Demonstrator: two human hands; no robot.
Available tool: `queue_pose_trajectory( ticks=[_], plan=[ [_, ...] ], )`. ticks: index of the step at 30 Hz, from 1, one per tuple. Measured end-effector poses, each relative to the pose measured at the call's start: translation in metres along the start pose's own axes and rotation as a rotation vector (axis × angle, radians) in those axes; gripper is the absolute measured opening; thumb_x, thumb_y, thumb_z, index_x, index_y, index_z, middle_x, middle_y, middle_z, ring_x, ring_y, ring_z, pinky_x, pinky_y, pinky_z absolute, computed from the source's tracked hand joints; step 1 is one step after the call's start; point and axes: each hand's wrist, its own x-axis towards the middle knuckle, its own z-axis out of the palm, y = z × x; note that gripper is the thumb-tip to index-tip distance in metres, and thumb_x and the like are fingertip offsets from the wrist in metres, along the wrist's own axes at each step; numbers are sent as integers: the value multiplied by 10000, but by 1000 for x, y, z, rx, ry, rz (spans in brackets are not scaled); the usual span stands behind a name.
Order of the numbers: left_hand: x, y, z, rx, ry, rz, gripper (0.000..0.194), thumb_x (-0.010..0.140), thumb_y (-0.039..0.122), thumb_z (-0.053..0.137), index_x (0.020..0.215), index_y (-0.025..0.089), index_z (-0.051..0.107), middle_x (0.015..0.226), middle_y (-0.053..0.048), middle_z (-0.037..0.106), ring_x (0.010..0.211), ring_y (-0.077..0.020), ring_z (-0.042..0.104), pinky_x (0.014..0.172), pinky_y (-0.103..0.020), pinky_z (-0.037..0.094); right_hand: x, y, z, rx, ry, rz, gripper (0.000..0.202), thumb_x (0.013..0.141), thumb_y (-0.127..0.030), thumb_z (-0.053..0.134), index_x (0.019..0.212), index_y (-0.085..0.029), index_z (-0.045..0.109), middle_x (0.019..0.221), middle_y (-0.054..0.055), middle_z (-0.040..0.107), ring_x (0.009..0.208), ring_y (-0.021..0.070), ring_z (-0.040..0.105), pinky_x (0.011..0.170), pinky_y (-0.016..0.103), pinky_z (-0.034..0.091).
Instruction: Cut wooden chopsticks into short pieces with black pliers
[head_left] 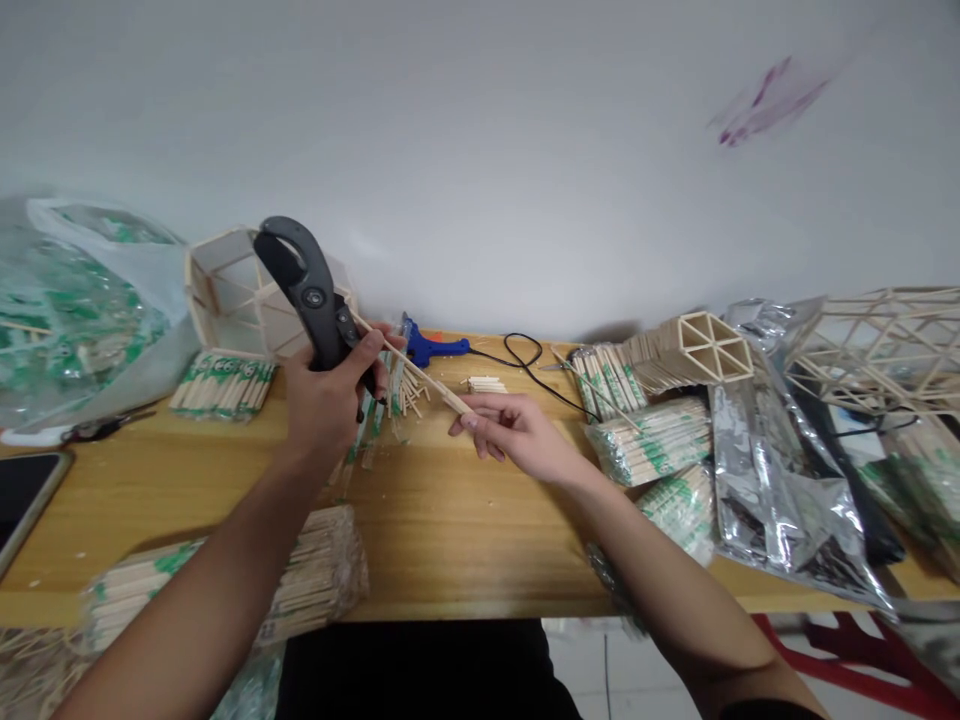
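Note:
My left hand [324, 400] is closed around dark grey pruning shears [319, 305], whose curved jaws point up. Its thumb and fingers also pinch one end of a thin wooden stick [411, 362], which slants down to the right. My right hand [525, 432] pinches the stick's lower end, where a short piece of wood seems to lie alongside it. Below the stick, cut stick pieces [411, 392] lie loose beside torn green-and-clear wrappers. A small row of short sticks [486, 384] rests on the table beyond my right hand.
A blue glue gun [439, 347] with a black cord lies near the wall. Packed stick bundles [656, 436] and a hexagonal stick frame [712, 346] stand at right. At left are a bag of wrappers [82, 300], another frame [232, 290] and a phone [26, 495].

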Motion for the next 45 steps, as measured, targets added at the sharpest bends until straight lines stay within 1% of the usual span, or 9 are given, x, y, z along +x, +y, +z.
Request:
queue_pose_trajectory(
  ticks=[6, 12, 23, 28, 32, 34, 38, 42, 45],
  plan=[
    [0, -1, 0, 25, 35, 63, 246, 762, 376, 863, 747, 208, 684, 742, -26, 745, 430, -77, 470, 428, -265, 371, 0, 5, 4, -34, 75, -54, 410, 901, -434, 744, 1189, -142, 758, 946, 91, 782, 572, 87, 535, 489, 218, 413],
    [0, -4, 0, 41, 35, 70, 287, 776, 424, 845, 752, 209, 656, 740, -32, 742, 439, -76, 458, 433, -265, 369, -1, 1, 8, -71, 70, -54, 356, 930, -468, 699, 1061, -148, 783, 866, 69, 756, 575, 96, 539, 503, 227, 414],
    [0, -4, 0, 83, 28, 22, 329, 744, 469, 864, 770, 207, 667, 750, -40, 734, 454, -82, 468, 406, -258, 385, -1, -3, 5, -24, -2, 24, 373, 955, -477, 669, 1010, -123, 776, 542, -35, 543, 490, 92, 415, 466, 235, 300],
    [-1, -4, 1, 80, 19, 9, 302, 780, 481, 826, 793, 210, 695, 746, -32, 724, 499, -107, 523, 464, -262, 434, -1, -6, 3, 24, 8, 7, 353, 948, -490, 675, 941, -142, 732, 697, 12, 652, 512, 82, 425, 460, 232, 294],
    [-2, -3, -4, 190, -76, 104, 339, 896, 546, 680, 935, 215, 739, 809, -43, 723, 654, -153, 627, 667, -296, 535, 1, -8, -4, 77, 115, -46, 364, 928, -515, 687, 1003, -159, 696, 815, 27, 685, 503, 70, 425, 438, 222, 277],
    [-2, -5, -9, 357, -126, 171, 340, 935, 529, 630, 1019, 217, 736, 828, -40, 717, 723, -169, 643, 739, -301, 532, 2, -8, -9, 97, 160, -79, 382, 924, -523, 683, 1054, -164, 696, 788, 13, 663, 486, 70, 410, 419, 219, 261],
    [1, -9, -14, 785, -229, 288, 327, 950, 480, 611, 1129, 223, 707, 818, -27, 705, 742, -201, 646, 729, -305, 498, 3, -8, -15, 108, 204, -146, 402, 936, -540, 659, 1085, -170, 707, 775, 10, 647, 478, 71, 407, 406, 224, 260],
    [4, -11, -15, 963, -389, 359, 428, 985, 452, 549, 1339, 220, 612, 1130, -94, 732, 1013, -264, 680, 908, -365, 507, 3, -9, -13, 73, 235, -176, 407, 932, -535, 676, 1121, -177, 711, 764, 5, 633, 508, 82, 434, 436, 233, 300],
    [3, -12, -14, 1001, -480, 344, 469, 997, 447, 521, 1405, 223, 575, 1249, -116, 707, 1113, -289, 669, 971, -409, 508, 2, -9, -11, 15, 241, -174, 406, 941, -547, 663, 1105, -179, 716, 764, 6, 629, 527, 92, 441, 468, 246, 330]
  ],
)
